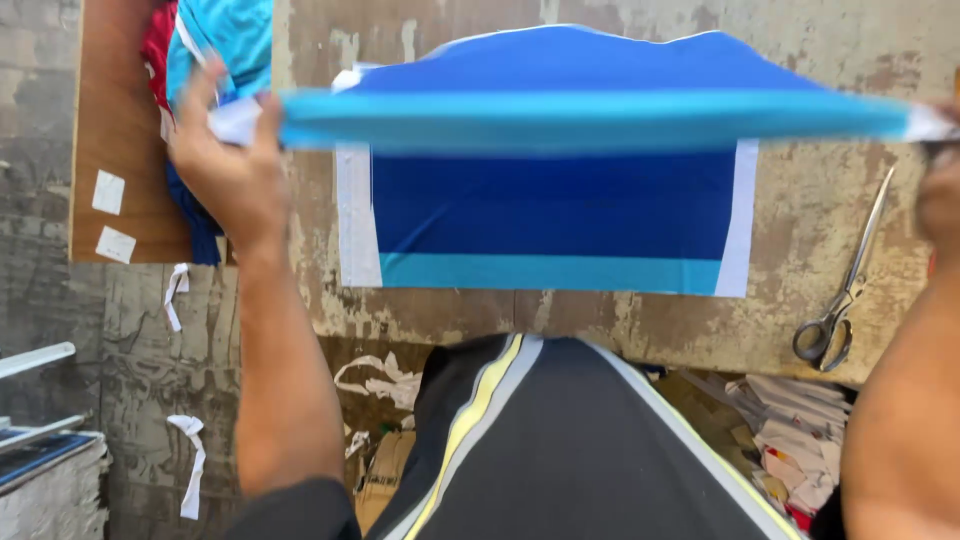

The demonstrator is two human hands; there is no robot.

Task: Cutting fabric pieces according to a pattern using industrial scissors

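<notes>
two hands stretch the blue cloth panel w/ light-blue band (590,120), long axis left-right: your left hand (225,165) pinches one end, right hand (940,190) the other, grip blurred.

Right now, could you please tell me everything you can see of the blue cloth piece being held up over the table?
The blue cloth piece is a panel of thin woven-looking fabric, dark blue with a light blue band along its near edge and white strips at both ends. It is stretched out flat and level in the air, blurred by motion. The left hand pinches its white left end; the right hand holds the right end at the frame edge. It hangs above a similar piece lying on the worn table.
</notes>
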